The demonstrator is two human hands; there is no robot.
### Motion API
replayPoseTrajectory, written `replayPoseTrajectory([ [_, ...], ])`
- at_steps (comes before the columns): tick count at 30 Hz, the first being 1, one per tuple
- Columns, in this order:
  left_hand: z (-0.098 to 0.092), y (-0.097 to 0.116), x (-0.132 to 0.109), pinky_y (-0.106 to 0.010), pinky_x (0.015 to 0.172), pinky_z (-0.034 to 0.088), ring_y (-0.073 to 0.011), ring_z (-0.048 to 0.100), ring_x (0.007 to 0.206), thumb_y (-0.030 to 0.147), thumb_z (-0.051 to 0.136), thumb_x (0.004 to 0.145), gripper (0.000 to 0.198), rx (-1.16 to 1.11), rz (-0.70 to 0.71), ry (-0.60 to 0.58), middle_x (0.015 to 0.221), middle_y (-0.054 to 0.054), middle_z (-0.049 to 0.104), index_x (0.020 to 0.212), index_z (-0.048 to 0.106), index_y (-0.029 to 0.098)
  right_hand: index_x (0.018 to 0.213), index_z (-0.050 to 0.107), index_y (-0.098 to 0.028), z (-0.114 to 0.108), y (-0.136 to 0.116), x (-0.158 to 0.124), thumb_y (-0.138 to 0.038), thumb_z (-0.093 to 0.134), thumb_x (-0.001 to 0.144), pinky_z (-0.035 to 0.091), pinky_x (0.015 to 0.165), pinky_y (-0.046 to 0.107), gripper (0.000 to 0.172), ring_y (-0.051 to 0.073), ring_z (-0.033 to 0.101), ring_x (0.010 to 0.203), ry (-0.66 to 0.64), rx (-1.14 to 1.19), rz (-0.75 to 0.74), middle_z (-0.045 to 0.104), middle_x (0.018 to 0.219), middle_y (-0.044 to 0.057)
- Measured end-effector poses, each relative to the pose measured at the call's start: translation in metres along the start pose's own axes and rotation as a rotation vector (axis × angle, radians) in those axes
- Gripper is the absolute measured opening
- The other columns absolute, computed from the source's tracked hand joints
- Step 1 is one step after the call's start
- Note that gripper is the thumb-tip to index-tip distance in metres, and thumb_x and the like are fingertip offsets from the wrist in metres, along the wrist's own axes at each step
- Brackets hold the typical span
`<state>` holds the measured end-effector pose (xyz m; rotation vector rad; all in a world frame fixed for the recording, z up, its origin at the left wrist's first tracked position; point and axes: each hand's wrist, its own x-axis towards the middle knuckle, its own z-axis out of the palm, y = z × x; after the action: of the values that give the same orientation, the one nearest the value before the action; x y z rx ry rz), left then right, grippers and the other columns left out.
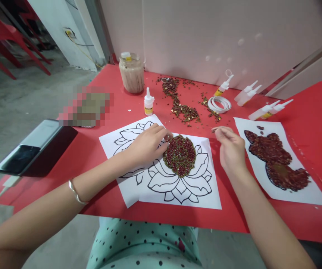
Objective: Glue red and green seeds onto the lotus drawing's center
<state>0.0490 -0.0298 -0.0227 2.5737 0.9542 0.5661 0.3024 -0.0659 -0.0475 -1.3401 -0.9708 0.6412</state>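
A sheet with a black-outlined lotus (pixel 202 200) lies before me, its centre covered by a patch of red and green beans (pixel 180 156). Over the left edge of that patch, my left hand (pixel 152 145) is closed, its fingers curled with the tips together; what they hold is hidden. A second lotus sheet (pixel 109 140) lies partly beneath the left hand and the first sheet. Just right of the lotus sheet, my right hand (pixel 230 147) is raised in a pinch, something small and dark at its fingertips. Loose beans (pixel 187 112) are scattered farther back.
On the red table (pixel 116 209) stand a jar (pixel 132 74), a small glue bottle (pixel 149 102) and several more bottles (pixel 247 95) at right. A white tape roll (pixel 219 104) lies behind. A seed-covered sheet (pixel 314 194) is right; a phone (pixel 32 144) stands left.
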Motion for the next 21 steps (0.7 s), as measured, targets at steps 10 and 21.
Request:
replayPoseTrajectory([
  [10, 0.006, -0.020, 0.081, -0.042, 0.088, 0.044, -0.0268, 0.048, 0.102, 0.018, 0.053, 0.081, 0.032, 0.221, -0.168, -0.096, 0.104, -0.012, 0.054, 0.112, 0.059, 0.011, 0.077, 0.065, -0.020, -0.021, -0.007, 0.026, -0.026, 0.069, 0.066, 0.033, 0.049, 0.016, 0.013, 0.004, 0.044, 0.058, 0.395, 0.199, 0.275, 0.059, 0.077, -0.005],
  [21, 0.008, -0.050, 0.111, -0.044, 0.088, 0.044, -0.0316, 0.045, 0.106, 0.038, 0.075, 0.067, 0.053, 0.188, -0.200, -0.256, 0.103, -0.010, 0.051, 0.114, 0.060, 0.019, 0.078, 0.063, -0.019, -0.019, -0.016, 0.022, -0.023, 0.074, 0.061, 0.036, 0.050, 0.016, 0.020, 0.002, 0.048, 0.058, 0.441, 0.386, 0.363, 0.060, 0.079, -0.006],
])
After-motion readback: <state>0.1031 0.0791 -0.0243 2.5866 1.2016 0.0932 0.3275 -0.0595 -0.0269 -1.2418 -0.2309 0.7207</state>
